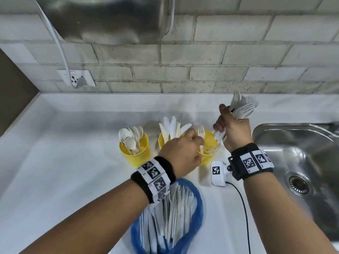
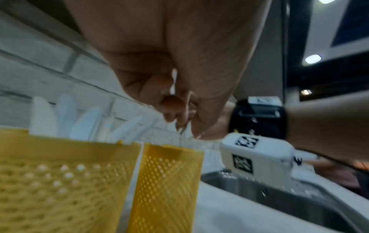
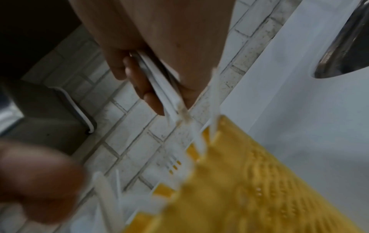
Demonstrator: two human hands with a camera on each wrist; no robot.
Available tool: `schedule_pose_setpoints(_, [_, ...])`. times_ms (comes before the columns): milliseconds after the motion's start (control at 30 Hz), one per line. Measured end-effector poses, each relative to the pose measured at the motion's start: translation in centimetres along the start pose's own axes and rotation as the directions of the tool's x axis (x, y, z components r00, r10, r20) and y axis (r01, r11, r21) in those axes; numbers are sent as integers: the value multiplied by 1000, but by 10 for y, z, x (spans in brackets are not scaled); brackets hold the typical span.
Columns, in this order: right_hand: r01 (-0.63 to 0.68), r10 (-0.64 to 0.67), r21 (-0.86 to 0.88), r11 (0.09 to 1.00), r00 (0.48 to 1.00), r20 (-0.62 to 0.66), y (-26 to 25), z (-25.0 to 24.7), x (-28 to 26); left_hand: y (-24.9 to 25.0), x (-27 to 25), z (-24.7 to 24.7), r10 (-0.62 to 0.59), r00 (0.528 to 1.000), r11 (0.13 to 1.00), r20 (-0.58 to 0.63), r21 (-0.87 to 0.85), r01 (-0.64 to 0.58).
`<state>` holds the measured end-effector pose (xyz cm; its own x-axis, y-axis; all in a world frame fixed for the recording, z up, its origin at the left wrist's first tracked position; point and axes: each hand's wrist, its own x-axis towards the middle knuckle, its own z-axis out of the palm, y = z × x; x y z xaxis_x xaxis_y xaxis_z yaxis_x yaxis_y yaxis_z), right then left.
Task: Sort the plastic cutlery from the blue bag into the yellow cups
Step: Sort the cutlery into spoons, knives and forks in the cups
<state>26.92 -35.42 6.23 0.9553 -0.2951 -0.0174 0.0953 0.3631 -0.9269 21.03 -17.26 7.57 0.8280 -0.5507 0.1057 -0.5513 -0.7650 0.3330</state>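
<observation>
Three yellow mesh cups stand in a row on the white counter: one with spoons (image 1: 134, 149), one with knives (image 1: 166, 136), one with forks (image 1: 210, 143). My left hand (image 1: 199, 143) hovers over the fork cup and pinches a single white fork (image 1: 201, 130), handle pointing down into the cup. In the left wrist view its fingers (image 2: 175, 110) are curled together above the cup rim (image 2: 171, 148). My right hand (image 1: 222, 125) grips a bunch of white forks (image 1: 242, 107), tines up, just right of the cup; their handles (image 3: 159, 82) show in its fist. The blue bag (image 1: 194, 217) lies open near me, with cutlery inside.
A steel sink (image 1: 293, 153) sits at the right, close to my right wrist. The brick wall behind carries a socket (image 1: 77, 77) with a white cable. A steel appliance (image 1: 110, 19) hangs overhead. A black cable (image 1: 244, 208) runs from the right wrist camera across the counter.
</observation>
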Motion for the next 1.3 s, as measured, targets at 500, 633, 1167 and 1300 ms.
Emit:
schedule_pose_setpoints(500, [75, -16, -293, 953, 980, 199, 25, -21, -12, -19, 16, 61, 64, 980, 994, 189, 71, -79])
schedule_pose_setpoints(633, [118, -105, -296, 948, 993, 59, 22, -17, -22, -16, 12, 58, 51, 986, 999, 158, 9, -53])
schedule_pose_setpoints(1167, [174, -126, -400, 900, 982, 144, 20, -7, -22, -13, 11, 54, 89, 985, 995, 147, 27, -94])
schedule_pose_setpoints(1300, [207, -123, -577, 790, 976, 182, 29, -18, -26, -14, 11, 53, 70, 990, 997, 120, 8, -72])
